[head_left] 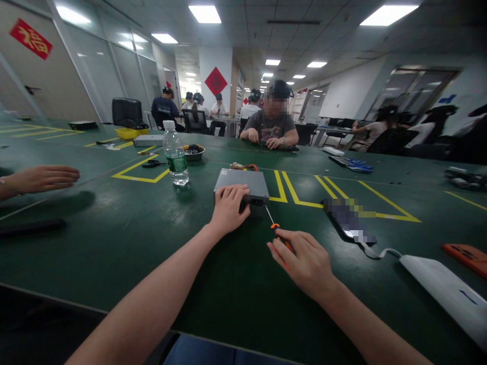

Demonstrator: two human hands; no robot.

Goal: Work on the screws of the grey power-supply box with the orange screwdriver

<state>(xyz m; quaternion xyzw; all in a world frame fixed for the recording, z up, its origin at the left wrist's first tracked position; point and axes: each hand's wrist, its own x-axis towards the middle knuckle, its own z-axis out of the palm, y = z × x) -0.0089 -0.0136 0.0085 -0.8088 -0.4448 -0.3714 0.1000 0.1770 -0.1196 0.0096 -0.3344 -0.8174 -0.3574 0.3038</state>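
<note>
A grey metal computer power supply (249, 178) lies on the green table, its socket side facing me and a bundle of coloured wires (245, 167) behind it. My left hand (230, 207) grips its near left corner, fingers over the top and the thumb at the front face. In my right hand (304, 256) is a screwdriver (276, 228) with an orange and black handle. Its thin shaft points up and left, with the tip at the lower right of the box's front. Whether the tip touches a screw there is too small to tell.
Left of the box stands a water bottle (175, 157), with a metal bowl (194, 153) behind it. To the right lie a phone (344, 223) on a white cable and a white power bank (445, 289). Another person's hand (43, 178) reaches in at left; someone sits opposite.
</note>
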